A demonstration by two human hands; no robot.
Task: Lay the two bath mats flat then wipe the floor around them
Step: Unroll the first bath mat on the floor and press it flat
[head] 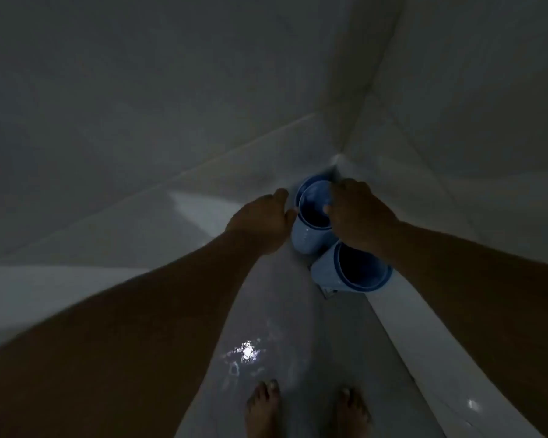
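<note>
Two rolled bath mats, light blue outside and dark blue inside, stand in the dim corner of the tiled room. The far rolled mat [309, 235] is upright against the corner. The near rolled mat [332, 273] leans toward me beside the right wall. My right hand [358, 213] grips the far roll's top rim, thumb inside the opening. My left hand [263, 222] touches that roll's left side with loosely bent fingers. The lower part of the far roll is hidden behind the near one.
The floor [282, 317] is wet and shiny, with a bright light reflection [246, 352] in front of my bare feet [307, 409]. A pale wall base [424, 352] runs along the right. Tiled walls close in behind and to the right.
</note>
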